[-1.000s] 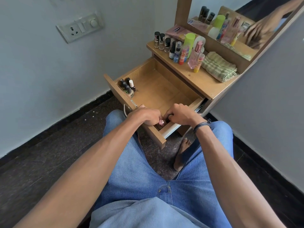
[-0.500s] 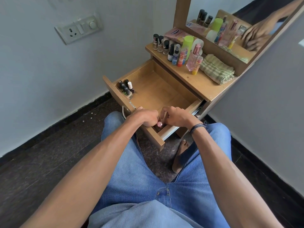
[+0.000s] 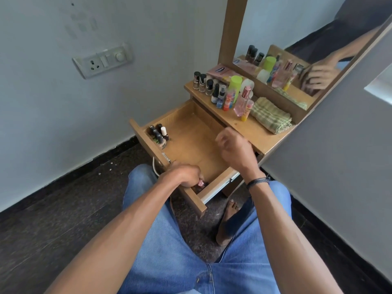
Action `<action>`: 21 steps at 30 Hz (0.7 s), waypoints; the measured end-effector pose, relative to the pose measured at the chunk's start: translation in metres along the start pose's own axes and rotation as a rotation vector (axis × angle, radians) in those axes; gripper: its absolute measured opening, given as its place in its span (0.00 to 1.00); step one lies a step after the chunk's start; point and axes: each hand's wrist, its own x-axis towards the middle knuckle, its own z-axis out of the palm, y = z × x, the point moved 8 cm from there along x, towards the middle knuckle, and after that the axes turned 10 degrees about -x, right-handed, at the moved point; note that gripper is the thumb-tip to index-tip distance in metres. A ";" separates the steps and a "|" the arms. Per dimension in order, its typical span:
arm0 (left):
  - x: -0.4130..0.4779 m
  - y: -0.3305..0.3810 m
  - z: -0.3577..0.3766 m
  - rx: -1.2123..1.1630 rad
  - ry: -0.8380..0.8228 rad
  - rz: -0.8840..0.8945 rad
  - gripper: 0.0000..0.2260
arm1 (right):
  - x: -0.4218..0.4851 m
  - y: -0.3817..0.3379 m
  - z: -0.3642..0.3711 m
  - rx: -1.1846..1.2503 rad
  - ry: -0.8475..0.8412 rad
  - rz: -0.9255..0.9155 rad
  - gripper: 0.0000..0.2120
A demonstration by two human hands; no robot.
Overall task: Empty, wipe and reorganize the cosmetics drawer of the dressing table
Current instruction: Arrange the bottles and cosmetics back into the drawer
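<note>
Drawer (image 3: 197, 134) open before my knees. My left hand (image 3: 184, 175) grips a pink-capped bottle (image 3: 200, 183) in the drawer's near corner. My right hand (image 3: 233, 148) hovers above the drawer, fingers loosely curled, holding nothing. Small bottles (image 3: 158, 133) cluster in its left corner; a folded cloth (image 3: 270, 117) lies on the counter (image 3: 252, 129).

bare drawer (image 3: 191, 132) floor beside corner bottles (image 3: 158, 133)

Dresser top (image 3: 252, 128) w/ bottles (image 3: 222, 93), folded cloth (image 3: 270, 115), open drawer (image 3: 191, 136) w/ nail polishes (image 3: 158, 132)
</note>
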 end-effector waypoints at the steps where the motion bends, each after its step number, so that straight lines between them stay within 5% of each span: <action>1: 0.000 0.001 0.000 -0.007 -0.005 0.009 0.25 | 0.007 0.002 -0.025 0.019 0.168 0.013 0.10; 5: 0.001 0.004 0.001 0.007 0.003 0.064 0.19 | 0.041 0.023 -0.094 0.066 0.552 0.174 0.10; 10: 0.002 0.002 0.002 0.018 0.047 0.061 0.16 | 0.083 0.036 -0.086 -0.071 0.296 0.310 0.24; 17: 0.004 -0.001 -0.001 -0.034 0.145 0.060 0.17 | 0.092 0.046 -0.074 -0.171 0.264 0.407 0.17; 21: 0.002 -0.007 -0.013 -0.229 0.349 0.078 0.22 | 0.093 0.049 -0.076 -0.147 0.312 0.388 0.13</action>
